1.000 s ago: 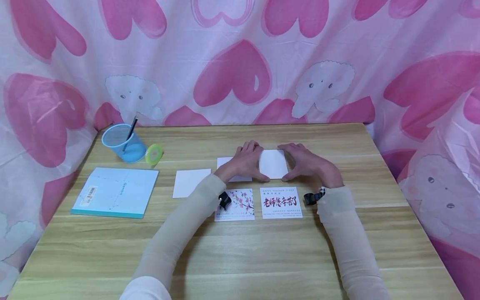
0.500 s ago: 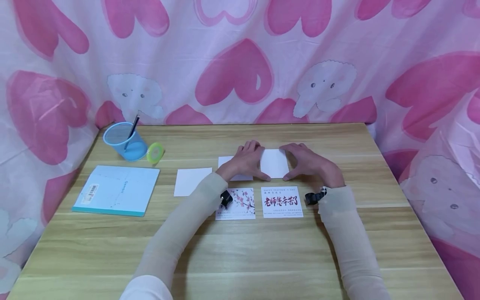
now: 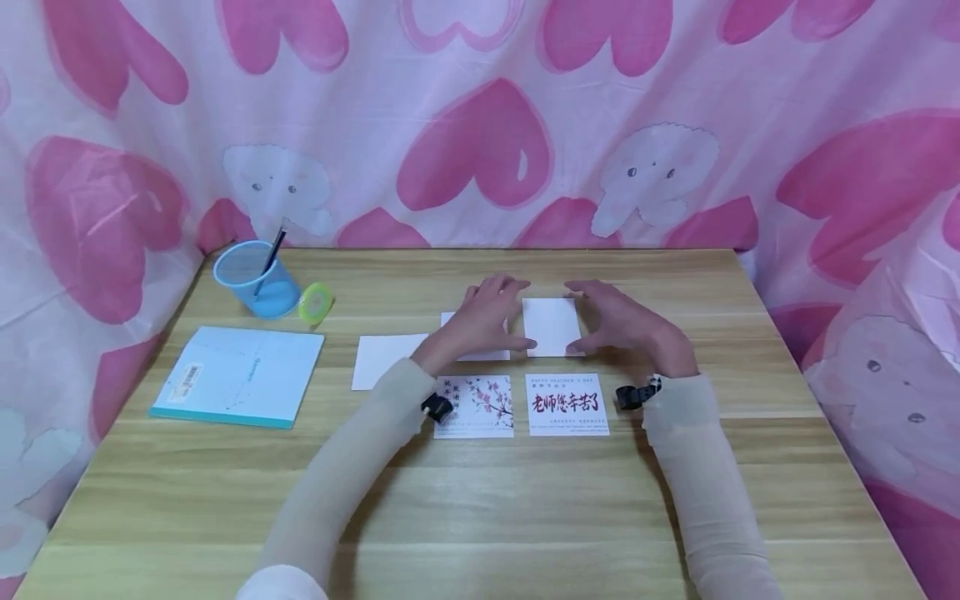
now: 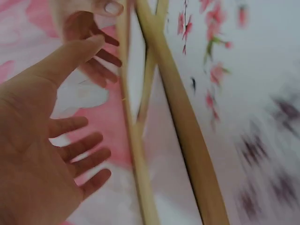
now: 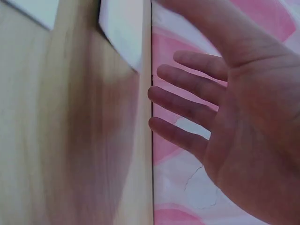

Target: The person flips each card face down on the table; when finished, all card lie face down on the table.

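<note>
A blank white card point(image 3: 552, 327) lies at the back of the wooden table, between my two hands. My left hand point(image 3: 480, 323) is on its left, fingers straight and spread, thumb tip right at the card's near-left corner. On the other side, my right hand point(image 3: 626, 323) has its fingers extended, and its thumb overlaps the near-right corner. Both wrist views show open palms, the left palm point(image 4: 35, 145) and the right palm point(image 5: 253, 126), gripping nothing. Under the left hand, a second blank card point(image 3: 487, 356) is partly hidden. A third blank card point(image 3: 384, 362) lies farther left.
In front lie a blossom-printed card point(image 3: 483, 408) and a card with red lettering point(image 3: 567, 405). To the left are a light-blue notebook point(image 3: 240, 375), a green tape roll point(image 3: 316, 303) and a blue mesh cup point(image 3: 262, 287) holding a pen point(image 3: 274, 250). A pink curtain point(image 3: 480, 150) hangs behind.
My fingers have come away from the far edge of the blank card and straightened. The left hand has shifted slightly left, uncovering more of the blossom card. The card between my hands stays in place.
</note>
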Demonstrator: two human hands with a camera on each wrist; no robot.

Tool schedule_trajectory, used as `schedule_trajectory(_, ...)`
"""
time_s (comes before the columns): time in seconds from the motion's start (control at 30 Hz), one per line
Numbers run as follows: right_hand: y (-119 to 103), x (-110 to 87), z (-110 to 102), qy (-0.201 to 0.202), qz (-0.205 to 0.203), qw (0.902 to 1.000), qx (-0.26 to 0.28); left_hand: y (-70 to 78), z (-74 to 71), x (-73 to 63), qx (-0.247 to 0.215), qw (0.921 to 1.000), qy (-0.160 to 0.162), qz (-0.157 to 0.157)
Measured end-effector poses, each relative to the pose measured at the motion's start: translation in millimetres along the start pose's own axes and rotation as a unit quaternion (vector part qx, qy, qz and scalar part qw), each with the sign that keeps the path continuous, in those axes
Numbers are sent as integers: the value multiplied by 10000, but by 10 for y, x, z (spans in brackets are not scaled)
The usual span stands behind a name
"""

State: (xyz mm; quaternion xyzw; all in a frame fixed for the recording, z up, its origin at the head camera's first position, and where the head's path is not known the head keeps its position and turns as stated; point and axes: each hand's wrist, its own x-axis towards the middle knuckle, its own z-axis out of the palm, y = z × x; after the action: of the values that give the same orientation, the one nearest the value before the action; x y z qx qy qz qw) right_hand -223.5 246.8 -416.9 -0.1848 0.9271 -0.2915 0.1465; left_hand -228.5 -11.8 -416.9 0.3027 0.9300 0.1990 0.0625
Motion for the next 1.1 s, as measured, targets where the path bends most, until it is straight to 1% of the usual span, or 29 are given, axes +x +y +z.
schedule_trajectory(0.1, -36, -24, -54, 210, -99, 9997, -93, -46, -86, -200, -247, 9986, 340, 321)
schedule_trajectory(0.17, -73, -56, -87, 305, -171, 9992, -193, -91, -119, -343, -372, 9971, 442, 502)
schedule_trajectory(0.2, -95, -79, -99, 325, -199, 9990, -224, -114, -134, -419, -414, 9967, 440, 551)
schedule_trajectory(0.27, -146, -142, -123, 358, -252, 9988, -242, -160, -145, -568, -485, 9967, 351, 540)
schedule_trajectory(0.37, -225, -266, -150, 395, -304, 9983, -315, -203, -136, -769, -348, 9983, 110, 462)
schedule_trajectory(0.43, -268, -352, -156, 396, -352, 9979, -378, -200, -120, -869, -96, 9991, -92, 393)
schedule_trajectory(0.53, -321, -457, -132, 276, -515, 9973, -443, -164, -107, -982, 406, 9978, -390, 362)
schedule_trajectory(0.6, -347, -499, -84, 171, -673, 9963, -506, -130, -109, -1032, 657, 9957, -570, 310)
schedule_trajectory(0.7, -392, -516, 36, 17, -938, 9934, -665, -76, -123, -1077, 869, 9927, -821, 165)
schedule_trajectory(0.8, -444, -497, 191, -151, -1222, 9881, -922, -29, -115, -1087, 999, 9902, -978, -3)
schedule_trajectory(0.9, -479, -477, 344, -347, -1413, 9824, -1170, 4, -75, -1077, 1125, 9875, -1101, -72)
schedule_trajectory(1.0, -489, -479, 458, -474, -1423, 9787, -1400, 29, -24, -1057, 1185, 9855, -1210, -53)
schedule_trajectory(1.1, -495, -505, 524, -578, -1361, 9770, -1536, 56, 15, -1037, 1184, 9849, -1265, 12)
